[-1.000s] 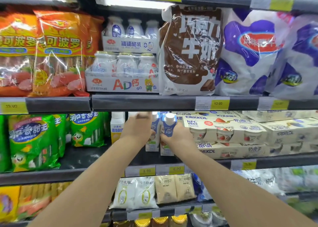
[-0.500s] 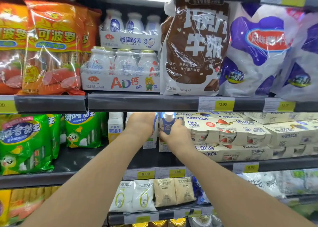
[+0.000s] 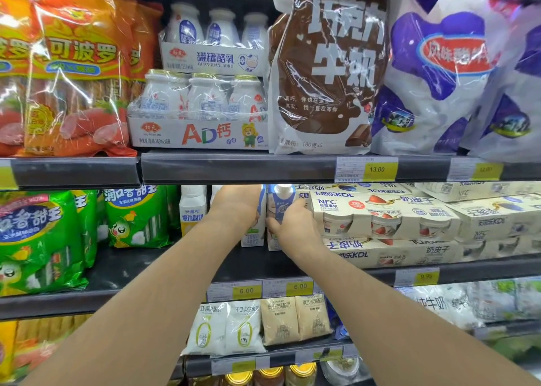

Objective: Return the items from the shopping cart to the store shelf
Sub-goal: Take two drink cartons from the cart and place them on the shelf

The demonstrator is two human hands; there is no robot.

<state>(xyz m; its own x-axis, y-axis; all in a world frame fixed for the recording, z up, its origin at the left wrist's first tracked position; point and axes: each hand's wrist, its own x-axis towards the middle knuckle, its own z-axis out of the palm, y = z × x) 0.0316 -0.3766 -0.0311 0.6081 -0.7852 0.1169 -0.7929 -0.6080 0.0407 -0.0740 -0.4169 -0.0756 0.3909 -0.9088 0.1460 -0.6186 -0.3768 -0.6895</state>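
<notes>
On the middle shelf (image 3: 175, 268), both hands (arms outstretched) apparently grip cartons: left hand (image 3: 234, 207), right hand (image 3: 295, 224).

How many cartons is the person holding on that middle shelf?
2: the left hand holds one carton, the right hand the blue-and-white carton beside it. More may stand hidden behind.

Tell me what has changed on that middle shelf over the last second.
Very little. Both hands stay on the same two cartons: the left hand around the white carton with green print, the right hand around the blue-and-white capped drink carton. Both cartons stand upright on the shelf, side by side. Nothing was let go; neighbouring stock is unmoved.
</notes>
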